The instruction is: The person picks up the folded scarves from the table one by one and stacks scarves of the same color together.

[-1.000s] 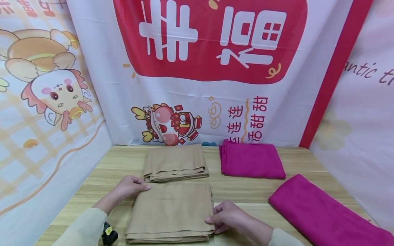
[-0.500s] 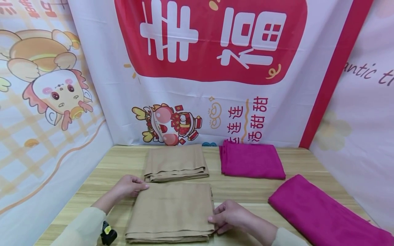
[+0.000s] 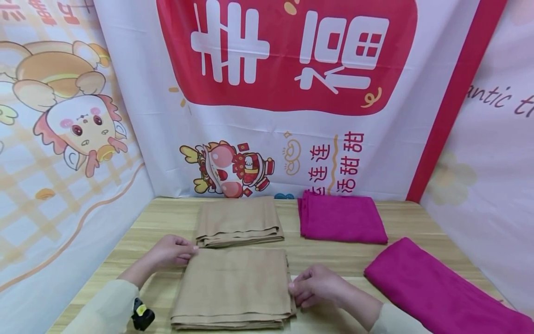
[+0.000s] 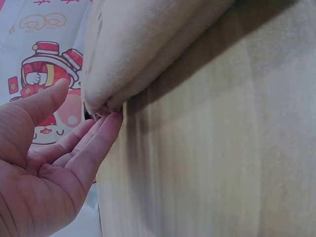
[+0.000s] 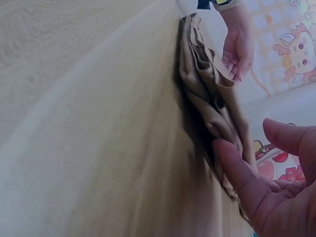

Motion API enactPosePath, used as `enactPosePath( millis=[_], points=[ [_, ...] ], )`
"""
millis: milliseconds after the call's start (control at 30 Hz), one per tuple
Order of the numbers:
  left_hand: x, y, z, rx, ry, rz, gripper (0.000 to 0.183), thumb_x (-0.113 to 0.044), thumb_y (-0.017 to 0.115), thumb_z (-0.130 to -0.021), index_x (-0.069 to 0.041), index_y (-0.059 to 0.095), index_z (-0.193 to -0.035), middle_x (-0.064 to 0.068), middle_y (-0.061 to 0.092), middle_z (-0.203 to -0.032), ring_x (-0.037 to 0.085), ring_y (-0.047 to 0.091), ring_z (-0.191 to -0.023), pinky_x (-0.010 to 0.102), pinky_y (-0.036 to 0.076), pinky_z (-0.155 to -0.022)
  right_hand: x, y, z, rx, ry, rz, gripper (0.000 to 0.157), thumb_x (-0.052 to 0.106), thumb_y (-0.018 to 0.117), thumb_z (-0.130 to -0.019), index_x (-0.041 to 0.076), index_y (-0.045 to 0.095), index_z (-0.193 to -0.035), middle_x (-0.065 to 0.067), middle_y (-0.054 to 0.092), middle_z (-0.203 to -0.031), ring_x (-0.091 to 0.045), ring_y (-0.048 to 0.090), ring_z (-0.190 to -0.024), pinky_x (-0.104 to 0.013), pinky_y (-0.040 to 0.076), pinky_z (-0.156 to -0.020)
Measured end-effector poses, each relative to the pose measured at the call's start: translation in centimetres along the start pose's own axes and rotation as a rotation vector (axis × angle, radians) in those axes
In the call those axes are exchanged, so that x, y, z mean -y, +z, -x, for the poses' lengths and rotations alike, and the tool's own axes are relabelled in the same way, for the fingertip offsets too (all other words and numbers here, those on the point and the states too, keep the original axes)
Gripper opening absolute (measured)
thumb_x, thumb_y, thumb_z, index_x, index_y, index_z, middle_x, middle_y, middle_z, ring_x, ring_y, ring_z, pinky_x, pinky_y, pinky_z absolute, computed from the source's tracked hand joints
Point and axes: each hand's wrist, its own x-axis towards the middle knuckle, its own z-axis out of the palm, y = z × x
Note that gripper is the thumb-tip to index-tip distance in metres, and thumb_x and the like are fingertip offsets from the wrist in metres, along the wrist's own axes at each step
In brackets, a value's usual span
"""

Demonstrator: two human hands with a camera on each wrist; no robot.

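One nearer tan cloth (image 3: pixel 233 283) | left hand (image 3: pixel 172 253): spread, at far-left corner | right hand (image 3: pixel 315 286): spread, touching side

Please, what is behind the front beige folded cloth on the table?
Behind the front beige cloth lies another folded beige cloth, then the printed hanging. What lies under either cloth is covered and cannot be seen.

Left hand (image 3: pixel 172 253) and right hand (image 3: pixel 318 287) apart, thumbs (image 4: pixel 47 101) away from fingers (image 4: pixel 94 148).
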Motion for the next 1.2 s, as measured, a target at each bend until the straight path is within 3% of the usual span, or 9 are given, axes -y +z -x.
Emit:
enactPosePath(
  millis=[300, 500, 633, 833, 1200],
  points=[
    [-0.8, -0.8, -0.1, 0.002, 0.016, 0.013, 0.032, -0.004, 0.065, -0.092, 0.02, 0.054, -0.109, 0.023, 0.066, -0.095, 0.029, 0.068, -0.084, 0.041, 0.057, -0.077, 1.6, -0.9, -0.7, -0.04, 0.02, 0.02, 0.018, 0.008, 0.069, -0.089, -0.007, 0.067, -0.098, -0.016, 0.071, -0.085, -0.022, 0.069, -0.074, -0.033, 0.059, -0.065],
    [-1.4, -1.2, -0.1, -0.016, 0.038, 0.0, 0.04, -0.007, 0.063, -0.094, 0.022, 0.048, -0.117, 0.03, 0.063, -0.104, 0.035, 0.067, -0.092, 0.043, 0.056, -0.08, 2.5, -1.5, -1.8, -0.1, -0.035, 0.024, 0.016, 0.007, 0.068, -0.09, -0.007, 0.064, -0.095, -0.014, 0.07, -0.084, -0.019, 0.068, -0.073, -0.038, 0.059, -0.067],
    [-1.6, -1.4, -0.4, -0.045, 0.05, -0.021, 0.041, -0.01, 0.064, -0.094, 0.02, 0.05, -0.118, 0.031, 0.062, -0.108, 0.037, 0.066, -0.096, 0.042, 0.057, -0.08, 3.1, -1.9, -3.1, -0.164, -0.062, 0.006, 0.015, 0.007, 0.067, -0.091, -0.007, 0.063, -0.096, -0.013, 0.069, -0.083, -0.018, 0.066, -0.071, -0.036, 0.058, -0.066],
    [-1.8, -1.6, -1.0, -0.073, 0.055, -0.047, 0.043, -0.015, 0.063, -0.095, 0.018, 0.051, -0.12, 0.032, 0.059, -0.116, 0.04, 0.062, -0.103, 0.042, 0.056, -0.081, 4.4, -2.2, -5.4, -0.258, -0.073, -0.009, 0.02, 0.009, 0.066, -0.093, -0.009, 0.062, -0.102, -0.02, 0.069, -0.093, -0.03, 0.069, -0.084, -0.041, 0.058, -0.072],
    [-2.8, -1.4, -2.5, -0.111, 0.072, -0.133, 0.048, -0.025, 0.063, -0.096, 0.012, 0.053, -0.124, 0.028, 0.057, -0.124, 0.045, 0.054, -0.114, 0.046, 0.052, -0.089, 5.7, -2.5, -9.7, -0.39, -0.061, -0.011, 0.026, 0.015, 0.066, -0.094, -0.005, 0.063, -0.11, -0.019, 0.067, -0.108, -0.034, 0.065, -0.102, -0.041, 0.056, -0.082]
  ],
)
